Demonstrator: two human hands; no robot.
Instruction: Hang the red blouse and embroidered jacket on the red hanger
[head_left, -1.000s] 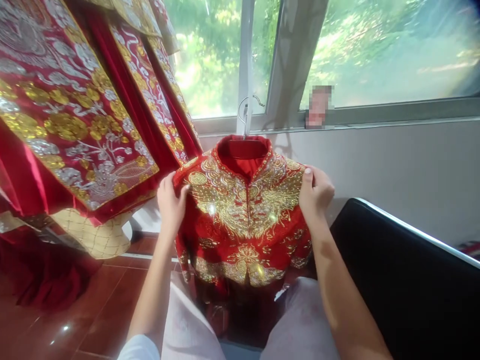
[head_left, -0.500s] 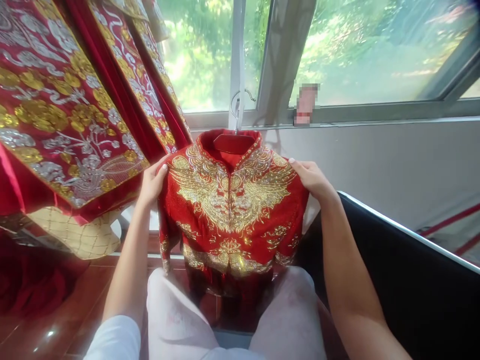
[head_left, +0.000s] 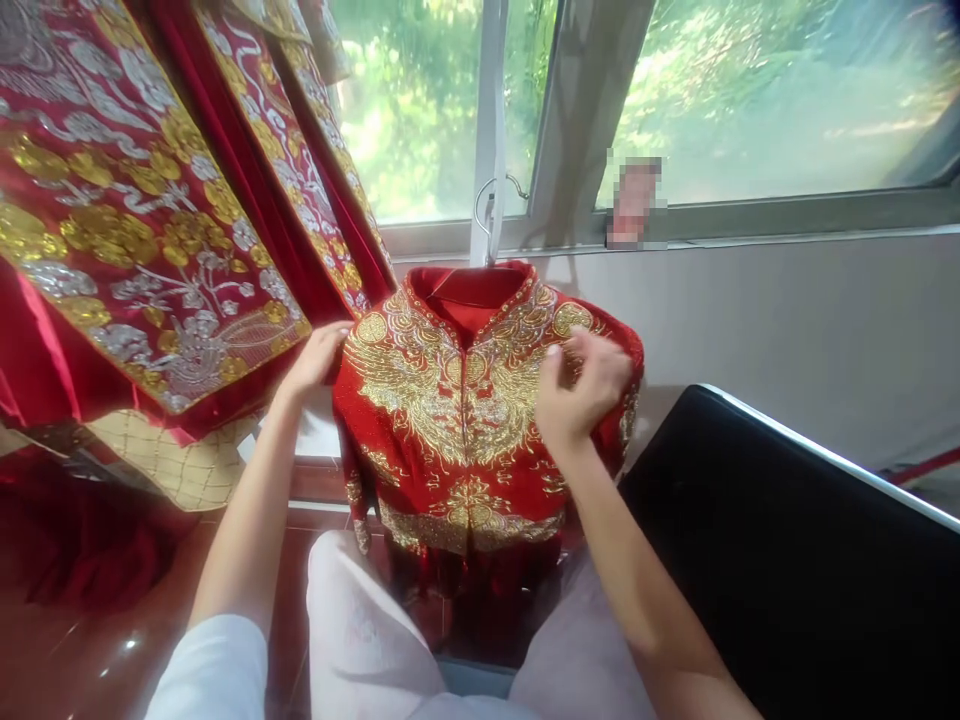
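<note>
A red jacket (head_left: 465, 400) with gold and silver embroidery hangs upright before my knees on a hanger, whose metal hook (head_left: 489, 215) shows above the collar. My left hand (head_left: 316, 358) grips the jacket's left-side shoulder edge; part of its fingers is hidden. In front of the opposite shoulder and upper chest is my right hand (head_left: 589, 385), thumb raised and apart from loosely bent fingers. It is slightly blurred, and nothing shows between thumb and fingers. I cannot tell whether it touches the cloth.
Large embroidered red garments (head_left: 150, 220) hang at the left, near the jacket. A black panel with a pale edge (head_left: 787, 520) stands at the right. Behind are a window (head_left: 427, 110) and a grey wall (head_left: 787, 310). Dark red cloth (head_left: 75, 540) lies low at the left.
My right hand has let go of the right-side shoulder edge and moved inward over the jacket's front. My left hand stays at its shoulder. The view has shifted slightly.
</note>
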